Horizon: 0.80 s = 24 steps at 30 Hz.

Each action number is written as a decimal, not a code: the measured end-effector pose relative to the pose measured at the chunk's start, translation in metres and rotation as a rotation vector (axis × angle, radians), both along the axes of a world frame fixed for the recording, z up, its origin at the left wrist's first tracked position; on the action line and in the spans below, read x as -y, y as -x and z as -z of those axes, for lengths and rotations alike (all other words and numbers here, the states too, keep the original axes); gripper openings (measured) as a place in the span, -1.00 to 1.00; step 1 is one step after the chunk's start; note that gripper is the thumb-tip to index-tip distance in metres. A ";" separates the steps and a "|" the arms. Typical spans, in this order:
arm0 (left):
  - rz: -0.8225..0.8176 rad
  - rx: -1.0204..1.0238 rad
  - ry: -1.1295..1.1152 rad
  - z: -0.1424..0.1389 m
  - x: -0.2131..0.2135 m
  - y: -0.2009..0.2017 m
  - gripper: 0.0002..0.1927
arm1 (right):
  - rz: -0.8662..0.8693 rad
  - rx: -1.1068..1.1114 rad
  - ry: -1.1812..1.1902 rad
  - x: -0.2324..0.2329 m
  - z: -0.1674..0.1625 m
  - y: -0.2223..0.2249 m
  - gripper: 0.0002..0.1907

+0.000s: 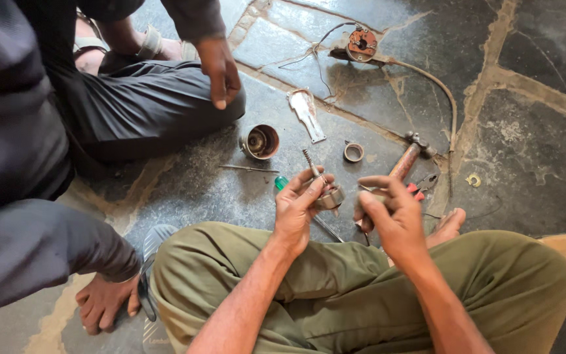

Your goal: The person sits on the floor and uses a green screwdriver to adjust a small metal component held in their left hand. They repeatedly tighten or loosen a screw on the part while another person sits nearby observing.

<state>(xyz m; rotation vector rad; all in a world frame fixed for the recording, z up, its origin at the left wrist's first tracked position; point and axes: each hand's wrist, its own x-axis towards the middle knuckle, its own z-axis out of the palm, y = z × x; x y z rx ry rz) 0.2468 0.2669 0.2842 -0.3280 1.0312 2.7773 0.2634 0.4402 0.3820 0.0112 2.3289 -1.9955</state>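
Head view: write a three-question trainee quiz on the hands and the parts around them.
1. True or false: the left hand holds a round metal part with a threaded shaft.
2. Which lies on the floor just beyond the right hand? A) hammer B) saw C) drill
3. Fill in: the metal ring lies between the hammer and the open metal ___.

Key: 1 true; 2 A; 3 cup.
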 end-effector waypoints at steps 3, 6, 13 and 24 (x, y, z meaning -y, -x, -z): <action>0.059 0.089 -0.122 0.022 0.008 0.006 -0.62 | 0.003 -0.227 -0.119 -0.005 0.003 0.014 -0.77; 0.112 0.121 -0.193 0.065 0.052 0.038 -0.51 | -0.071 -0.388 -0.115 0.011 0.018 0.053 -0.79; 0.130 0.186 -0.159 0.069 0.056 0.038 -0.56 | -0.007 0.045 -0.225 0.058 0.029 0.084 -0.78; 0.122 0.012 0.072 0.064 0.065 0.052 -0.63 | -0.148 -0.318 -0.557 0.051 0.075 0.086 -0.73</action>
